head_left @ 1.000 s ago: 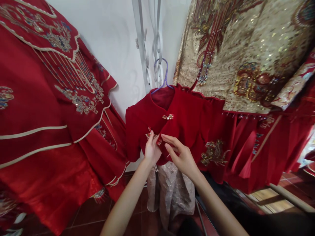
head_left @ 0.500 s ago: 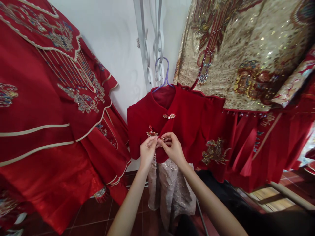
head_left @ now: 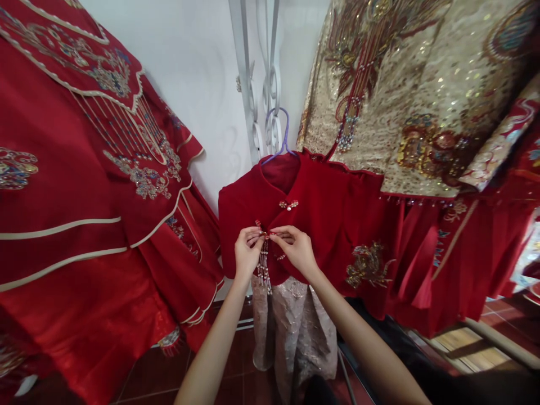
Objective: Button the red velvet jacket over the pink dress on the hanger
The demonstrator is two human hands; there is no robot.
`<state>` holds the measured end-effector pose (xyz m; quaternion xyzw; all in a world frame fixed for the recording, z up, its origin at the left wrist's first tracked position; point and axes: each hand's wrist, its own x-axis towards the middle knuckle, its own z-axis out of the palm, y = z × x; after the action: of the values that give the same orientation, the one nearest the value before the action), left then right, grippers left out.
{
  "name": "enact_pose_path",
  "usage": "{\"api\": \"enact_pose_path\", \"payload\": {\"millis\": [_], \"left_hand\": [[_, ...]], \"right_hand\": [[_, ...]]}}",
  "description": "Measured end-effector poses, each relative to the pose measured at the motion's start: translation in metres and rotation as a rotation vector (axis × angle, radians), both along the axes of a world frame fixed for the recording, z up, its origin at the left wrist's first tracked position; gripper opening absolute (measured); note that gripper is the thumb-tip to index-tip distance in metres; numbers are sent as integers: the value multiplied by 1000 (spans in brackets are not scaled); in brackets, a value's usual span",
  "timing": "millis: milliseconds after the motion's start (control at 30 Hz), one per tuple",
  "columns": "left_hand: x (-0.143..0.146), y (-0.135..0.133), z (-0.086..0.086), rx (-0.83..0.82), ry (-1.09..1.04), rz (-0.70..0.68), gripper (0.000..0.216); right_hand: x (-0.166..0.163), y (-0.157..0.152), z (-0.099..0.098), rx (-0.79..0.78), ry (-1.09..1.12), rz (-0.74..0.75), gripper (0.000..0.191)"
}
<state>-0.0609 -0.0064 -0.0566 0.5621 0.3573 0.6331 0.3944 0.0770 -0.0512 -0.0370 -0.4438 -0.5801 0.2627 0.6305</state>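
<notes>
A short red jacket [head_left: 324, 197] hangs on a purple hanger [head_left: 286, 138], with a pearly clasp [head_left: 289, 205] near its neckline. On its front is a tasselled ornament [head_left: 264, 273], its beaded strands dangling below my fingers. My left hand [head_left: 247, 253] pinches the top of this ornament from the left. From the right, my right hand [head_left: 295, 248] has thumb and fingertips closed at the ornament's other edge. Fingers partly cover the ornament's top. Just under my right fingers a second small clasp [head_left: 281, 257] shows on the jacket.
Red embroidered garments [head_left: 76, 185] hang at the left. A gold sequined garment [head_left: 379, 112] and a red pleated skirt [head_left: 422, 264] hang at the right. Behind the hanger stands a white metal rack [head_left: 244, 67]. Pale shiny fabric [head_left: 295, 332] hangs below the jacket, above the tiled floor [head_left: 147, 371].
Both hands have shifted slightly left, from the lower clasp to the tasselled ornament. Its strands and the lower clasp are now more exposed. The view has tilted slightly.
</notes>
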Motion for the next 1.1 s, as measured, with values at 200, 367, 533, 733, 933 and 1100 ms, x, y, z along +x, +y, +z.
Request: {"api": "enact_pose_path", "payload": {"millis": [200, 367, 533, 733, 933, 1100], "left_hand": [[-1, -4, 7, -88, -33, -33, 29], [-4, -6, 9, -86, -57, -53, 31], [-4, -7, 11, -51, -2, -55, 30], [-11, -2, 17, 32, 195, -1, 22], [-14, -1, 12, 78, 211, -84, 21], [1, -24, -26, 63, 90, -8, 29]], "right_hand": [[-8, 15, 2, 63, -46, -47, 19], [-12, 17, -2, 91, -77, -92, 18], [-13, 16, -4, 98, -87, -93, 18], [-14, 21, -1, 117, -113, -126, 19], [0, 5, -4, 103, -80, -29, 28], [16, -17, -47, -101, -197, -328, 28]]}}
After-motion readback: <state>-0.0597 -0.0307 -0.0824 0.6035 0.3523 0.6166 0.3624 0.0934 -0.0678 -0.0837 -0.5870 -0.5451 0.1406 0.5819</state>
